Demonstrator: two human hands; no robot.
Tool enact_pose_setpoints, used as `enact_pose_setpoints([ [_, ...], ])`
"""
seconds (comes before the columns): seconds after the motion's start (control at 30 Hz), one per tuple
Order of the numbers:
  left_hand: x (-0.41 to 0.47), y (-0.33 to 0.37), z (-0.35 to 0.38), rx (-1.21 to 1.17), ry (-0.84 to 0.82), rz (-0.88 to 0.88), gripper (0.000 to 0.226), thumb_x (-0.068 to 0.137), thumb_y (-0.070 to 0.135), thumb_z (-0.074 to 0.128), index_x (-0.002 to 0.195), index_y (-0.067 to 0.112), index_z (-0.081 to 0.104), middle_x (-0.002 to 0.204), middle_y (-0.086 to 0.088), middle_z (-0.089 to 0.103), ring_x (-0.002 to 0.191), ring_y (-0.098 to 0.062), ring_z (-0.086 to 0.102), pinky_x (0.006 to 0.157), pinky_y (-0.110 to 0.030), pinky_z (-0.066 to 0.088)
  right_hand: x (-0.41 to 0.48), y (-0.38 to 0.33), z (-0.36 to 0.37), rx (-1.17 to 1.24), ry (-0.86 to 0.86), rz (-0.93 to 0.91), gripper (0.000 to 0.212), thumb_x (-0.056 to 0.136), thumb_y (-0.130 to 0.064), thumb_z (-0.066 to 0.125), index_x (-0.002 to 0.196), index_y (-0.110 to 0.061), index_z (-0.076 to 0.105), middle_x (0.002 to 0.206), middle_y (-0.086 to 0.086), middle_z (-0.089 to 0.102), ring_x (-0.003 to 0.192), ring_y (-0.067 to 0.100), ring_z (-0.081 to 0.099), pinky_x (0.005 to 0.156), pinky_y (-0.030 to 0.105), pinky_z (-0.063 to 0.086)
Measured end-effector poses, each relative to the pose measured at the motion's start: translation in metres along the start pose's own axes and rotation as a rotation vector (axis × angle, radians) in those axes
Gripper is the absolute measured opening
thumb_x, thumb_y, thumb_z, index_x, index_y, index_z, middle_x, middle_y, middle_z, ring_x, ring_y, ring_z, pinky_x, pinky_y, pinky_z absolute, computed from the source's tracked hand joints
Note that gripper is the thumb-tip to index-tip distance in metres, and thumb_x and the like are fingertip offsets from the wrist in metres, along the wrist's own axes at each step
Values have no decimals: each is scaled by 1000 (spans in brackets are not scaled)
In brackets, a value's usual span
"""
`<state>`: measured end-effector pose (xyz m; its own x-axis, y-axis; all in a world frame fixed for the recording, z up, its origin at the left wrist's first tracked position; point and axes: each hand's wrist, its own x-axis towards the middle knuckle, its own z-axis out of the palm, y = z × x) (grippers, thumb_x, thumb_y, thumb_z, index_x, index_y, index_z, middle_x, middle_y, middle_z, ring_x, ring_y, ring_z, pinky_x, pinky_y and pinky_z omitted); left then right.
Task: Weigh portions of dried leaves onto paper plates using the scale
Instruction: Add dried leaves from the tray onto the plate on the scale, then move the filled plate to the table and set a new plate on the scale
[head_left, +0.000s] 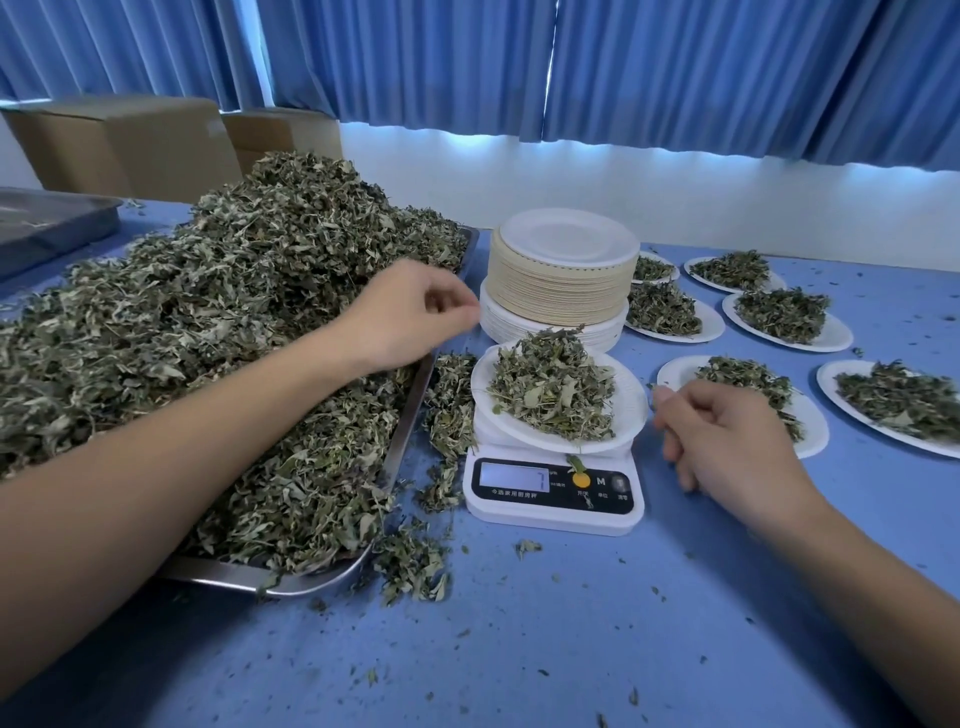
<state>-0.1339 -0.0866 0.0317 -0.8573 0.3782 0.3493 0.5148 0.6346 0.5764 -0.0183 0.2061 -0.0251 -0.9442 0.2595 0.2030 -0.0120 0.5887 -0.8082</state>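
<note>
A white kitchen scale (553, 496) stands on the blue table, its display lit. On it sits a paper plate (631, 402) heaped with dried leaves (553, 389). A big mound of dried leaves (208, 312) fills a metal tray (405, 431) to the left. My left hand (410, 317) hovers over the tray's right edge with fingers loosely curled, and I cannot see leaves in it. My right hand (727, 441) rests on the table just right of the scale, fingers curled under and holding nothing visible.
A tall stack of empty paper plates (563, 275) stands behind the scale. Several filled plates (784, 317) lie to the right. Spilled leaves (447, 405) lie between tray and scale. Cardboard boxes (130, 145), a second metal tray (47, 223) and blue curtains are at the back.
</note>
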Motion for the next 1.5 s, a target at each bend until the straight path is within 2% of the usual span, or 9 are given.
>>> enact_pose_setpoints([
  [0.1,-2,3,14,112,-216,41,14,93,40,67,95,31,77,86,18,70,72,4,62,62,-11,43,0,-1,4,187,-66,79,44,100,-36,64,72,-3,60,52,5,59,38,17,45,37,24,34],
  [0.17,0,1,18,161,-204,51,16,93,37,67,92,27,80,84,16,68,73,-4,61,66,-22,44,0,-3,4,252,-118,122,41,99,-33,66,72,-4,60,54,6,58,39,18,43,38,25,32],
  [0.43,3,-5,24,89,-117,-4,7,91,32,72,86,30,77,68,37,63,63,14,57,59,-12,38,-1,-16,5,540,-183,328,21,100,-12,63,84,1,63,58,8,63,46,17,56,39,23,40],
  [0.8,5,48,34,-105,-92,10,16,96,36,65,106,28,74,80,8,75,76,-6,68,77,-31,54,9,-22,-32,701,-104,371,12,98,-2,62,87,2,62,52,4,57,42,10,54,37,18,40],
  [0.93,16,80,46,-173,-84,-16,14,99,28,62,100,26,76,73,11,73,58,8,60,59,-19,48,13,-16,-62,675,-38,391,11,98,0,59,89,6,63,58,9,53,40,12,51,35,20,39],
  [1.0,22,96,55,-225,-158,-74,18,100,25,59,101,19,76,86,1,76,68,4,64,59,-17,50,10,-8,-79,650,23,391,12,97,1,60,86,2,61,59,7,50,40,11,50,36,21,38],
  [1.13,27,132,92,-134,-319,-14,38,94,48,64,100,10,66,98,-3,61,89,-16,56,78,-31,44,0,18,-118,572,160,369,16,97,1,61,82,-1,58,48,2,50,38,11,48,35,21,38],
  [1.37,39,181,162,309,-410,152,126,64,72,79,152,2,21,155,-13,33,143,-30,31,113,-42,36,1,65,-163,471,372,454,8,95,2,62,92,9,65,57,11,53,40,15,48,35,22,38],
  [1.5,52,186,192,353,-453,114,124,66,71,79,151,2,20,154,-13,30,143,-30,25,111,-49,37,11,76,-160,469,402,509,8,96,-1,63,92,6,64,53,11,53,38,17,44,33,22,36],
])
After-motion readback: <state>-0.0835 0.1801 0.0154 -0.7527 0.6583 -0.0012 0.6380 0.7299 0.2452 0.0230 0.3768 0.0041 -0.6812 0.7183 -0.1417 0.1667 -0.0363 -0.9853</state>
